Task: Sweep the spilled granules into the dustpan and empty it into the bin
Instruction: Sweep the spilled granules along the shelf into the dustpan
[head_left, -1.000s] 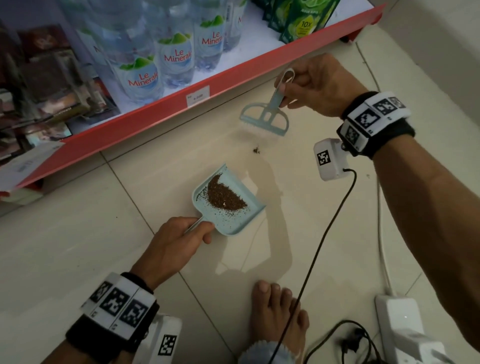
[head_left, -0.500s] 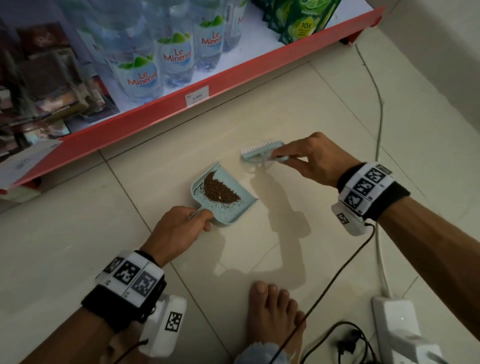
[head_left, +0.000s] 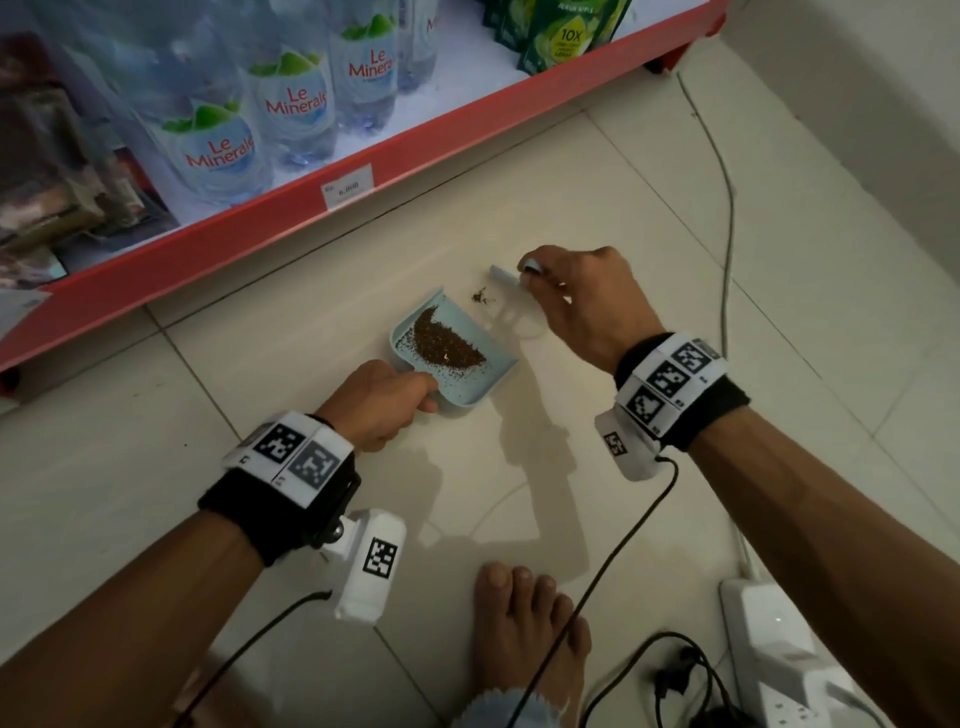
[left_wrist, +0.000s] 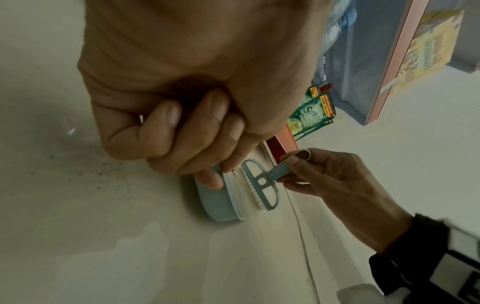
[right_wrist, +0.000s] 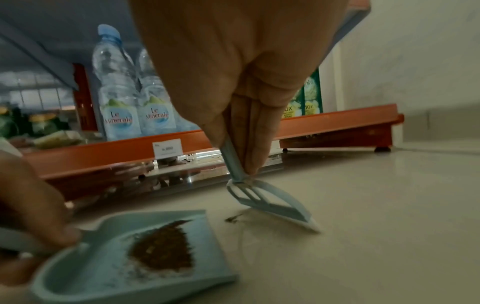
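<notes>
A pale blue dustpan (head_left: 491, 382) lies flat on the tiled floor, its mouth facing the shelf. A dark heap of granules (head_left: 447, 343) sits inside it. My left hand (head_left: 410, 397) grips the pan's handle from the near side. A small clump of granules (head_left: 479, 296) lies on the floor just beyond the pan's mouth. My right hand (head_left: 540, 280) pinches the handle of a small pale blue brush (head_left: 503, 274), whose bristles rest on the floor right beside that clump. In the right wrist view the brush (right_wrist: 272, 205) leans over the clump (right_wrist: 233, 219). No bin is in view.
A red shelf edge (head_left: 415, 156) with water bottles (head_left: 291, 104) and green sachets (head_left: 561, 31) runs behind the pan. A white power strip (head_left: 769, 649) and black cables (head_left: 613, 561) lie at the near right. My bare foot (head_left: 524, 623) is planted close by. A wall rises at the right.
My right hand brought the brush from near the shelf down to the pan's mouth in a sweep. The brush now rests behind a small clump. The left hand kept holding the pan.
</notes>
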